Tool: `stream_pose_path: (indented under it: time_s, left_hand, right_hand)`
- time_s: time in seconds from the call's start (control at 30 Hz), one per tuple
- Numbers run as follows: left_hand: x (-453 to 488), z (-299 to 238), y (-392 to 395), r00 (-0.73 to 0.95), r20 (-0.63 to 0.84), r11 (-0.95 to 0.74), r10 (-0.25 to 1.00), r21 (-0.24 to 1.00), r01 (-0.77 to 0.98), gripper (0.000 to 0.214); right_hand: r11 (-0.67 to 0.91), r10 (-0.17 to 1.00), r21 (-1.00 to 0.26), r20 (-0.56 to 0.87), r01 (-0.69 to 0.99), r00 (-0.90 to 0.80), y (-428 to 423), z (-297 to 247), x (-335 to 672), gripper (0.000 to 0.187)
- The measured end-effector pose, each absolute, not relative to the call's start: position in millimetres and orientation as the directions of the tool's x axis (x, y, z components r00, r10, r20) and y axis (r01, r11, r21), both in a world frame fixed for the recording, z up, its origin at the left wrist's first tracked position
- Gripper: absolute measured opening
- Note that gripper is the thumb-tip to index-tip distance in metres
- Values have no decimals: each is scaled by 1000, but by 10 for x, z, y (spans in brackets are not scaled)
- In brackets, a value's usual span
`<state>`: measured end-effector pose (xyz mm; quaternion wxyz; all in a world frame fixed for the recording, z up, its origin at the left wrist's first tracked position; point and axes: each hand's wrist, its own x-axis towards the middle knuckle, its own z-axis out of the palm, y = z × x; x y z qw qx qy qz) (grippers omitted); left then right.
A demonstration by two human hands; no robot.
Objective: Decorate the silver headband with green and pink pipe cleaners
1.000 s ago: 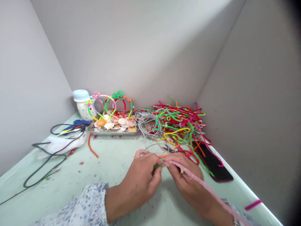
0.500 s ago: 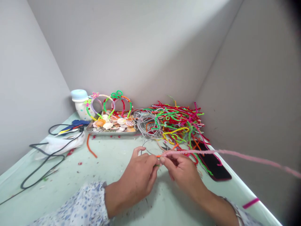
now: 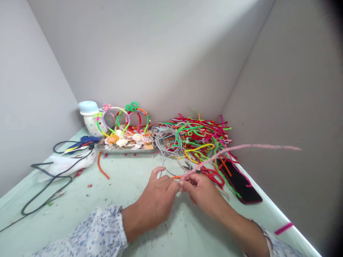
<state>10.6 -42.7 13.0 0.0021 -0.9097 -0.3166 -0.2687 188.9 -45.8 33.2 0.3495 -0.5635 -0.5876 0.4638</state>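
Note:
My left hand (image 3: 158,200) and my right hand (image 3: 199,192) meet fingertip to fingertip low in the middle of the pale green table (image 3: 80,207). Both are pinched shut. My right hand grips one end of a long pink pipe cleaner (image 3: 241,147), which sticks out up and to the right in the air. My left hand pinches a thin grey wire hoop (image 3: 171,162) with a bit of orange wrapped on it, right where the pink end touches it.
A pile of coloured pipe cleaners (image 3: 200,137) and grey wire hoops (image 3: 166,137) lies behind the hands. A metal tray of shells (image 3: 125,141) holds wrapped headbands (image 3: 131,114). A white jar (image 3: 89,114), glue gun (image 3: 80,142), black cable (image 3: 45,185) and phone (image 3: 239,182) are around.
The pink pipe cleaner's free end swung from lying over my right forearm out to the right and then upward. Both hands stayed pinched together at the hoop.

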Motion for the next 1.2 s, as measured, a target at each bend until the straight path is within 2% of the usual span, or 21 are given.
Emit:
stream_pose_path:
  time_s: [0.2,0.4,0.5,0.57,0.63,0.7,0.77,0.83,1.07,1.2]
  left_hand:
    - [89,94,-419,691,476,-819,544,125,559,30]
    - [100,85,-401,649,489,-800,583,207,563,28]
    - [113,98,-393,552,506,-742,662,341,577,23]
    - [120,124,-397,476,501,-687,723,452,569,19]
    - [125,155,-408,389,474,-611,790,558,562,14]
    - [130,185,-425,311,435,-533,845,643,550,13]
    - [135,208,-445,269,399,-481,877,705,522,13]
    - [143,222,-470,258,381,-460,888,745,483,14]
    - [178,220,-542,295,349,-446,890,802,398,18]
    - [187,227,-544,326,347,-459,879,802,383,20]
  right_hand:
    - [-106,979,-947,-152,302,-135,-447,318,1886,12]
    - [-42,978,-946,-105,323,-181,-430,296,1892,19]
    - [97,992,-935,62,342,-112,-439,273,1900,19]
    - [266,959,-889,282,372,-13,-448,243,1922,21]
    - [459,844,-778,532,430,62,-457,199,1955,17]
    - [577,747,-676,664,458,39,-465,147,1983,6]
    - [603,756,-665,653,441,-49,-471,97,1989,6]
    - [568,806,-709,583,417,-107,-474,57,1974,9]
    - [358,933,-901,339,243,-117,-471,19,1908,28]
    - [284,955,-948,265,144,-136,-472,16,1888,30]
